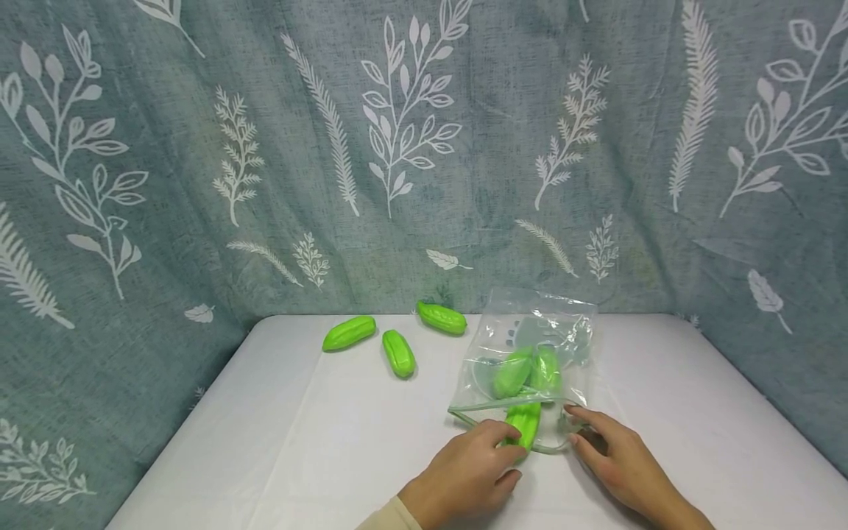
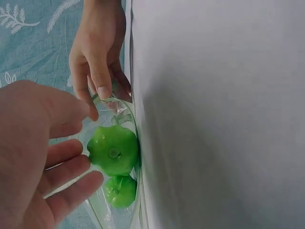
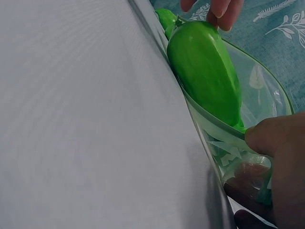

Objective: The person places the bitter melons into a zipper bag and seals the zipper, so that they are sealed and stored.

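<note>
A clear zip bag (image 1: 486,331) lies with its mouth toward me. Two green toy cucumbers, one on the left (image 1: 511,374) and one on the right (image 1: 546,368), show through its plastic. Another green toy cucumber (image 1: 523,423) lies in the mouth, its near end by my left hand (image 1: 470,464). The left fingertips (image 3: 228,16) touch that end, fingers extended rather than wrapped round it. My right hand (image 1: 619,456) pinches the right side of the bag's rim (image 3: 214,121) between thumb and fingers, holding the mouth apart.
Three more green toy cucumbers lie on the white table (image 1: 318,442): one at the left (image 1: 349,333), one in the middle (image 1: 399,354) and one near the back edge (image 1: 442,318). A leaf-patterned curtain (image 1: 424,147) hangs behind and beside the table.
</note>
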